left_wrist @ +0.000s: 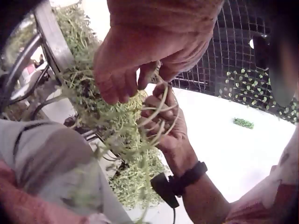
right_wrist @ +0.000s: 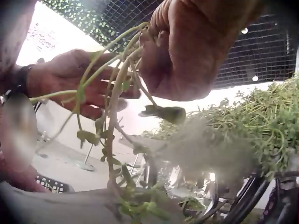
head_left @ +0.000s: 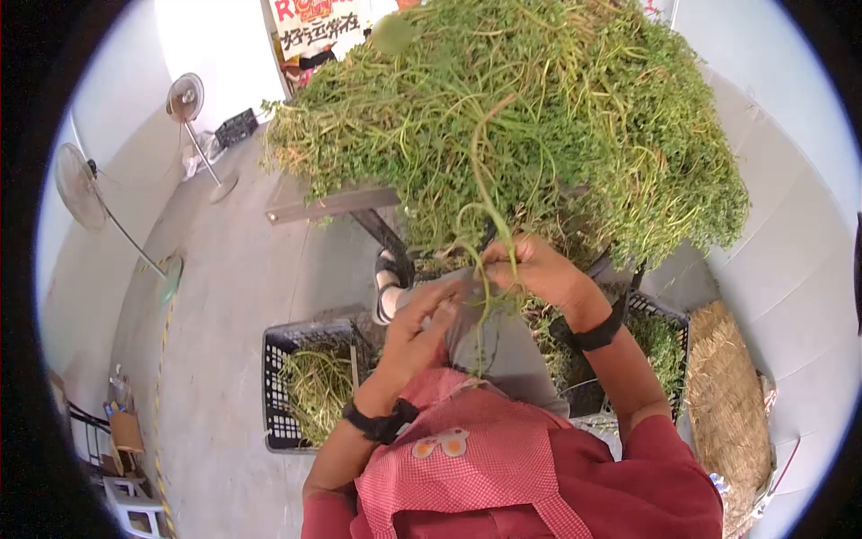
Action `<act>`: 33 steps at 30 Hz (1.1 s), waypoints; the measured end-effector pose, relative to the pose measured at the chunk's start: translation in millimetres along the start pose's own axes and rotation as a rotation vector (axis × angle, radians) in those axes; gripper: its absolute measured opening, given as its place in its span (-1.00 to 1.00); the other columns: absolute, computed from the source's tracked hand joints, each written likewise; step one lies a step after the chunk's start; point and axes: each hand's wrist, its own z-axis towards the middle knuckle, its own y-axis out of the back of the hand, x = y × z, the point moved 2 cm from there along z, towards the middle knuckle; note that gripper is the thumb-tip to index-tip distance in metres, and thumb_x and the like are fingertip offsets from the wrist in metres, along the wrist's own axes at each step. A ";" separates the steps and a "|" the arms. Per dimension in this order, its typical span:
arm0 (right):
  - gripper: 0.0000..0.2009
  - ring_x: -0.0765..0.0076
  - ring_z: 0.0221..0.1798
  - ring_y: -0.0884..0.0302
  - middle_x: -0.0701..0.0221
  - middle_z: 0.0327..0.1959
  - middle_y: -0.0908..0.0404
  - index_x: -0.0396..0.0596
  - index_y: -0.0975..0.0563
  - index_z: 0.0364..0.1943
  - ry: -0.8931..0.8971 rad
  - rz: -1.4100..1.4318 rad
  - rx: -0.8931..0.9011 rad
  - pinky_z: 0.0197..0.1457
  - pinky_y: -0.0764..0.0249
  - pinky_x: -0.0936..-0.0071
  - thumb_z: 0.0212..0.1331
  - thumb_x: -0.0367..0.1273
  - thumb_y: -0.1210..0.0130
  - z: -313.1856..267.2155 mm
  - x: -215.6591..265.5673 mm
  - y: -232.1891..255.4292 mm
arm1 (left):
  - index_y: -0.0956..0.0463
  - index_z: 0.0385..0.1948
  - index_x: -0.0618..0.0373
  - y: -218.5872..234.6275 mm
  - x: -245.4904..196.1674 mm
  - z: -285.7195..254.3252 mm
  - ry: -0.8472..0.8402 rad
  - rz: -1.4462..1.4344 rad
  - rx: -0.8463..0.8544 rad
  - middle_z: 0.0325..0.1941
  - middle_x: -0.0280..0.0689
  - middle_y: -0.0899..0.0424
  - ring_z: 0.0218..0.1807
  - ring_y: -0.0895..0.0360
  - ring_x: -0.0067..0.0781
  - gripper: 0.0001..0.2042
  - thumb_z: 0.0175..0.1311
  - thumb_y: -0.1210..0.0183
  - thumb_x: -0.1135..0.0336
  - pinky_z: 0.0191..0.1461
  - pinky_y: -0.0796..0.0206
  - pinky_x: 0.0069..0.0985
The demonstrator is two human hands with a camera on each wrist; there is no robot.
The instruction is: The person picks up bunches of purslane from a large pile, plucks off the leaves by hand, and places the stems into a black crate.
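Observation:
My right hand (head_left: 539, 269) grips a bunch of green leafy plant stems (head_left: 485, 171). One thick stem rises from it toward the heap, and thinner ones hang below. In the right wrist view the fingers of the right hand (right_wrist: 187, 56) curl round the stem tops, and small leaves dangle beneath. My left hand (head_left: 417, 328) is close beside the stems, its fingers fairly straight and pointing at them. In the left wrist view the left hand (left_wrist: 149, 56) hangs over the right hand (left_wrist: 163, 121), fingertips right at the looping stems.
A big heap of leafy plants (head_left: 539, 117) covers the table (head_left: 332, 205) in front. Black crates (head_left: 274, 386) with plant matter stand at both sides of my lap. A straw bundle (head_left: 727, 404) lies at right. Two standing fans (head_left: 184, 99) are at left.

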 end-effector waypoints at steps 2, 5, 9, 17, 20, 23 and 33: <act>-0.78 0.65 -0.52 -0.35 0.58 -0.58 -0.46 -0.16 -0.57 -0.29 0.051 -0.015 0.002 -0.44 -0.30 0.64 0.09 -0.29 -0.14 0.3 -12.8 -21.3 | -0.40 0.02 0.27 -13.8 -0.5 1.4 0.024 -0.194 -0.067 -0.10 -0.33 -0.54 -0.04 -0.43 -0.52 -0.66 0.34 0.05 0.23 0.12 -0.18 -0.55; -0.78 0.53 -0.43 -0.41 0.50 -0.54 -0.50 -0.19 -0.56 -0.31 0.119 -0.113 0.037 -0.30 -0.39 0.53 0.06 -0.31 -0.16 -4.6 -13.5 -41.3 | -0.39 0.04 0.24 -23.4 14.9 -2.4 0.253 -0.638 -0.120 -0.07 -0.32 -0.54 -0.05 -0.43 -0.51 -0.64 0.35 0.06 0.18 0.12 -0.18 -0.55; -0.82 0.32 -0.49 -0.45 0.29 -0.53 -0.50 -0.07 -0.56 -0.35 -0.081 -0.366 0.027 -0.35 -0.39 0.42 0.03 -0.28 -0.16 -10.3 -34.6 -59.6 | -0.45 -0.06 0.23 -16.1 2.8 -3.1 0.347 -0.864 -0.148 -0.08 -0.29 -0.55 -0.09 -0.45 -0.56 -0.68 0.34 0.02 0.17 0.00 -0.29 -0.57; -0.75 0.10 -0.46 -0.52 0.15 -0.51 -0.54 -0.14 -0.55 -0.29 0.093 -0.472 0.172 -0.33 -0.41 0.27 -0.01 -0.28 -0.16 -26.9 -37.4 -85.4 | -0.47 -0.14 0.25 -14.0 7.7 -10.6 0.410 -0.917 -0.221 -0.52 -0.35 -0.53 -0.43 -0.50 -0.52 -0.76 0.32 0.00 0.28 -0.27 -0.42 -0.54; -0.70 0.37 -0.50 -0.51 0.23 -0.52 -0.55 -0.14 -0.52 -0.18 -0.003 -0.402 0.268 -0.39 -0.42 0.41 -0.01 -0.32 -0.17 -33.7 -37.0 -63.4 | -0.47 -0.14 0.23 -16.9 3.4 -8.7 0.365 -0.901 -0.227 -0.65 -0.42 -0.43 -0.57 -0.43 -0.59 -0.77 0.33 0.02 0.30 -0.43 -0.38 -0.60; -0.64 0.59 -0.52 -0.43 0.35 -0.52 -0.56 -0.14 -0.48 -0.08 -0.033 -0.033 -0.107 -0.46 -0.37 0.56 -0.01 -0.35 -0.19 -38.2 -42.8 -26.3 | -0.47 -0.12 0.22 -16.5 -8.8 -11.4 0.395 -0.768 -0.190 -0.66 -0.45 -0.40 -0.61 -0.37 -0.64 -0.76 0.34 0.04 0.28 -0.53 -0.31 -0.66; -0.77 0.71 -0.53 -0.36 0.51 -0.57 -0.51 -0.21 -0.55 -0.28 0.059 -0.152 -0.183 -0.54 -0.26 0.71 0.09 -0.30 -0.14 -4.4 -0.6 -38.8 | -0.44 -0.26 0.20 -26.2 3.7 -16.9 0.390 -0.514 0.026 -0.56 -0.44 -0.48 -0.62 -0.35 -0.72 -0.78 0.38 0.10 0.25 -0.60 -0.22 -0.72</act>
